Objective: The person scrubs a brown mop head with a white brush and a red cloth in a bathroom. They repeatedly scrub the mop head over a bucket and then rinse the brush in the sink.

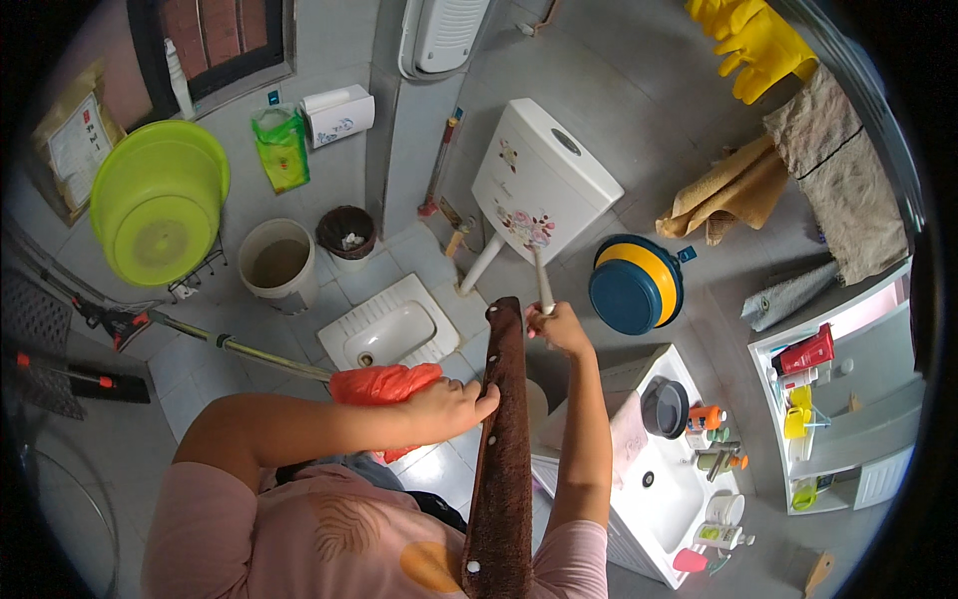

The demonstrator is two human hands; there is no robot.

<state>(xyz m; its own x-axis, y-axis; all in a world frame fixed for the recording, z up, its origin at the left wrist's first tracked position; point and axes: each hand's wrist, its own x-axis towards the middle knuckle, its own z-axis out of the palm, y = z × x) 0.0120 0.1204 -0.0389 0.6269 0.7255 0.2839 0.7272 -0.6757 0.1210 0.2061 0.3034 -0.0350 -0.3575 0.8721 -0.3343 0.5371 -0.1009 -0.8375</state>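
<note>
A long, dark brown, fuzzy-looking strip (504, 439) with white dots stands on edge in front of my chest, its far end tilted away. The curled fingers of my left hand (454, 404) are closed at its left edge. Crumpled red plastic (384, 384) lies just under my left wrist, partly hidden by the forearm; whether I hold it too cannot be made out. To the right of the strip, my right hand (561, 327) is wrapped around a pale, slim stick-like handle (544, 280) pointing away from me. The handle's lower part is hidden.
A squat toilet (389, 329) lies ahead on the tiles, below a white cistern (544, 180). Buckets (279, 265) and a green basin (160, 200) are at left; a long pole (239, 349) slants in there. A white sink (649, 499) and blue-yellow basins (629, 290) are at right.
</note>
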